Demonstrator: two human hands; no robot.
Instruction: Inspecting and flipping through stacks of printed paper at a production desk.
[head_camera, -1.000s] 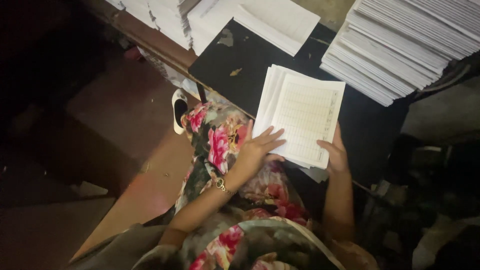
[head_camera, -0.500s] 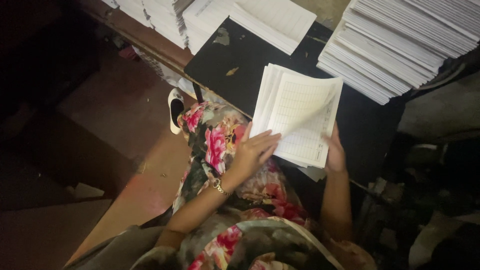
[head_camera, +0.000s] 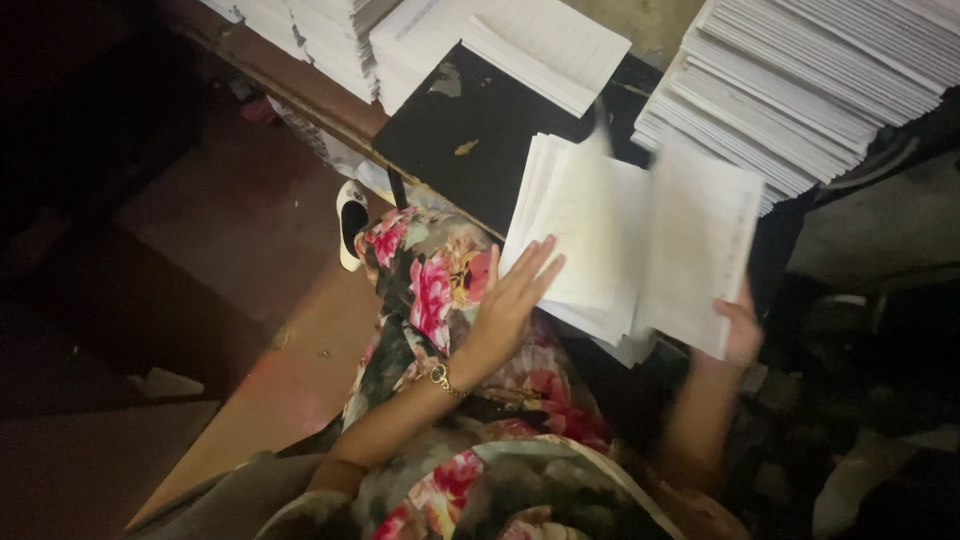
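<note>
Head view: the left hand (head_camera: 510, 300) is laid flat, fingers spread, on a stack of ruled sheets (head_camera: 585, 240) on the black board (head_camera: 455, 130) over the lap. The right hand (head_camera: 742, 325) is closed on a bundle (head_camera: 700, 245), now swung rightward off the stack; earlier both lay together.

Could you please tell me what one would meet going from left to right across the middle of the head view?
Reddish-brown floor → white shoe → flowered clothing → left hand flat on the stack of ruled sheets → lifted sheet → right hand at its lower edge.
</note>
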